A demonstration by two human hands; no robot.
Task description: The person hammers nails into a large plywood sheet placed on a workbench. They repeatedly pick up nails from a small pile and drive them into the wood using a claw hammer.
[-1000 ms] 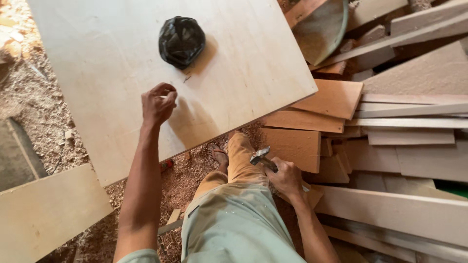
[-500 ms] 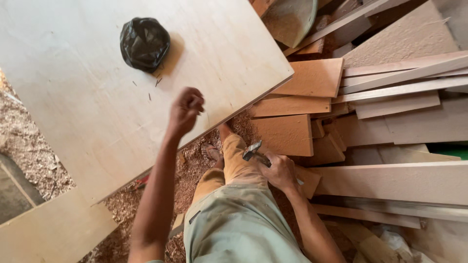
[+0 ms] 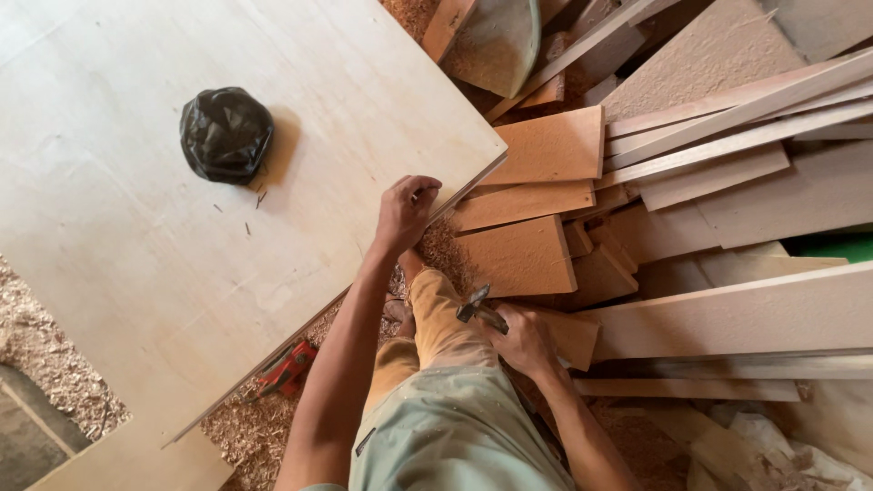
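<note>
Two hands busy, left hand [image 3: 405, 212] fingers pinched at plywood sheet [image 3: 136, 273] edge, right hand [image 3: 523, 341] gripping hammer [image 3: 477, 307], offcuts [image 3: 546, 182] crowding beside.

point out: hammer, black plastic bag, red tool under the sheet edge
hammer [image 3: 475, 306]: head view, on its metal head above the right hand [image 3: 523, 341].
black plastic bag [image 3: 225, 134]: head view, middle of the bundle.
red tool [image 3: 289, 366]: head view, on its red body in the sawdust.

Black bag [image 3: 225, 135], red tool [image 3: 287, 368], stacked boards [image 3: 727, 145].
</note>
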